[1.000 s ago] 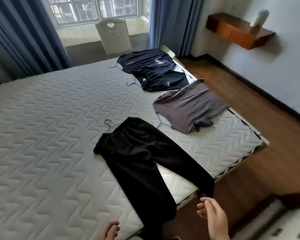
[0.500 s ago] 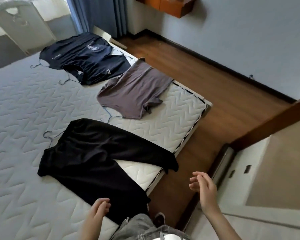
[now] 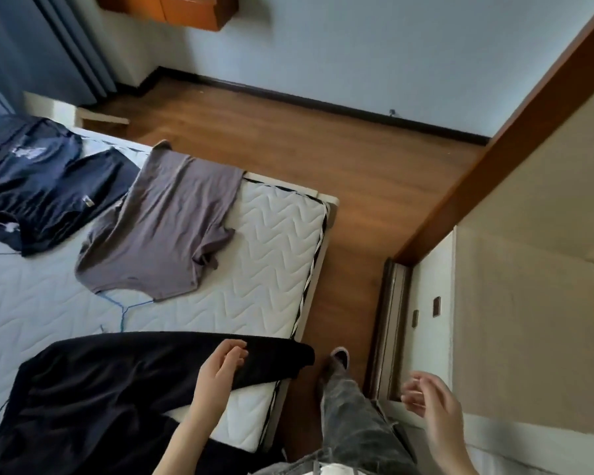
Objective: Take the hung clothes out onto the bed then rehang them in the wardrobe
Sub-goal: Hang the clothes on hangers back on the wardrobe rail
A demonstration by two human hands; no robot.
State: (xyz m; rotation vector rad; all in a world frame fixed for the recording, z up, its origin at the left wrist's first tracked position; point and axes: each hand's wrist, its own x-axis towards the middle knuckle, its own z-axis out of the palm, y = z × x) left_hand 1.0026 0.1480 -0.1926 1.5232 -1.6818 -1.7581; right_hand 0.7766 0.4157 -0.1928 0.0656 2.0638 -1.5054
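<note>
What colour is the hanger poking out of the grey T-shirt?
Blue, a thin wire hanger at the grey T-shirt's neckline, seen in the head view.

We record a home bedroom. Evidence: a bed (image 3: 282, 234) with a bare quilted white mattress, clothes on wire hangers laid across it, including a grey T-shirt (image 3: 172, 221) and black trousers (image 3: 117, 389). Wood-plank floor (image 3: 323, 149), pale wall with dark skirting, blue curtain (image 3: 48, 46) at upper left. A cream wardrobe (image 3: 511, 269) with brown trim stands at right.
</note>
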